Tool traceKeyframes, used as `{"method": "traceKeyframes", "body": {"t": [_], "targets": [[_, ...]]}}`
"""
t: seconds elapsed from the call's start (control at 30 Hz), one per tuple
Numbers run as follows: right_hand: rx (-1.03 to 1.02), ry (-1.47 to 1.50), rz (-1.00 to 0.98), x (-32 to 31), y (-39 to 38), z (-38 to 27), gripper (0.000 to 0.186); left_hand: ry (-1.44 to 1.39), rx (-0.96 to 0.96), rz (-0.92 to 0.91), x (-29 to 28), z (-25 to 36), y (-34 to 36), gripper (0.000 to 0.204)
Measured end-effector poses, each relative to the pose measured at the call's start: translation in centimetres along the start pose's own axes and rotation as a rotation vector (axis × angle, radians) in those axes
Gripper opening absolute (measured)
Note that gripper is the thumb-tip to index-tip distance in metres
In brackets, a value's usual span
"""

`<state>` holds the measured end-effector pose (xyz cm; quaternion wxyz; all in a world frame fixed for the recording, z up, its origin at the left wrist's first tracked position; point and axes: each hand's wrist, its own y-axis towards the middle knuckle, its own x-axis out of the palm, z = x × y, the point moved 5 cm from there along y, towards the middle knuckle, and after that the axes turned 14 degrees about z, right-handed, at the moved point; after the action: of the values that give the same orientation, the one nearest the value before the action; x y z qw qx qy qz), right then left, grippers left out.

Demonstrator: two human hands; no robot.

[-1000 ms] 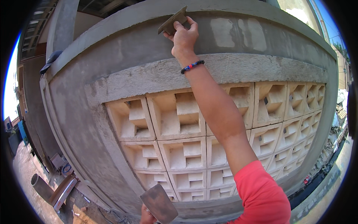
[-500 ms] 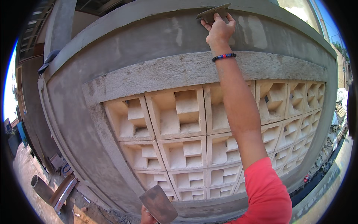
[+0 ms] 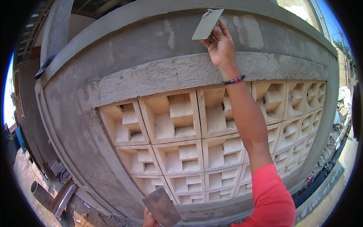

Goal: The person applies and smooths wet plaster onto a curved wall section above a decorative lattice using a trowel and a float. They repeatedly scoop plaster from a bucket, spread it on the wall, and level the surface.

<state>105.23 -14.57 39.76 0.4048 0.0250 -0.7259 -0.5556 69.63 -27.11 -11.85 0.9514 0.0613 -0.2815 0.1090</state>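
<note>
My right hand (image 3: pixel 221 47) is raised in front of the grey plastered wall band, gripping a small flat plastering trowel (image 3: pixel 208 25). The trowel is tilted, and a dab of wet mortar sits at its upper edge, just below the wall's top ledge (image 3: pixel 159 13). A beaded bracelet (image 3: pixel 233 80) circles my right wrist. Low in the view, my left hand (image 3: pixel 149 218) is closed on a second flat rectangular trowel (image 3: pixel 162 207), its face smeared brown and grey. Only part of that hand shows.
Cream ventilation blocks (image 3: pixel 184 113) fill the panel below, framed by a rough concrete border (image 3: pixel 151 77). A dark cap (image 3: pixel 44 66) rests on the ledge at left. A pipe (image 3: pixel 41 192) stands low left. Rubble (image 3: pixel 342 113) and a dark trench (image 3: pixel 321 178) run along the right.
My right hand has come down from the ledge and turned the trowel, so its face with mortar now shows. The left hand stays nearly still; the view has shifted slightly.
</note>
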Motion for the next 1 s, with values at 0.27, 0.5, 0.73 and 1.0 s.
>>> {"method": "traceKeyframes", "body": {"t": [0.27,0.5,0.73,1.0], "targets": [[0.393,-0.167,-0.449,-3.4,-7.8,-4.9,0.047,-0.232,-0.262,-0.096,8.8,0.7,0.6,0.030],[0.498,-0.590,-0.615,-6.1,-19.9,-3.5,0.035,-0.592,-0.609,-0.340,18.6,0.2,-0.5,0.035],[0.356,-0.779,-0.929,-8.1,-26.2,-2.3,0.035,-0.648,-0.561,-0.298,20.1,-1.5,-1.5,0.033],[0.210,-0.890,-1.068,-11.5,-28.1,-4.0,0.040,-0.807,-0.452,-0.274,18.6,-4.2,-1.4,0.035]]}}
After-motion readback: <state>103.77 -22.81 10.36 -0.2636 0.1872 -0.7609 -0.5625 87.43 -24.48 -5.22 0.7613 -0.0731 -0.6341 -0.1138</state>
